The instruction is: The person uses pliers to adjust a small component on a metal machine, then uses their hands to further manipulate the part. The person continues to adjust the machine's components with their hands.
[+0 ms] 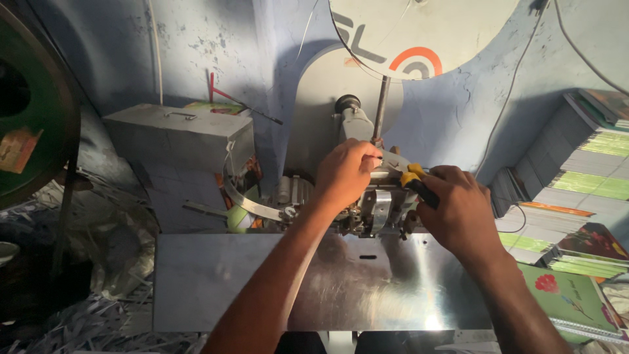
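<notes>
Left hand (346, 172) curled over the top of the machine head (377, 210), fingers pressed together on a metal part. Right hand (460, 211) closed round a yellow-and-black handled tool (417, 182), its tip at the machine head, above the steel table (216, 282). Booklets (576, 177) stacked at right.

Dim room: peeling blue wall (216, 39), paper scraps (78, 321) littering the floor.
</notes>
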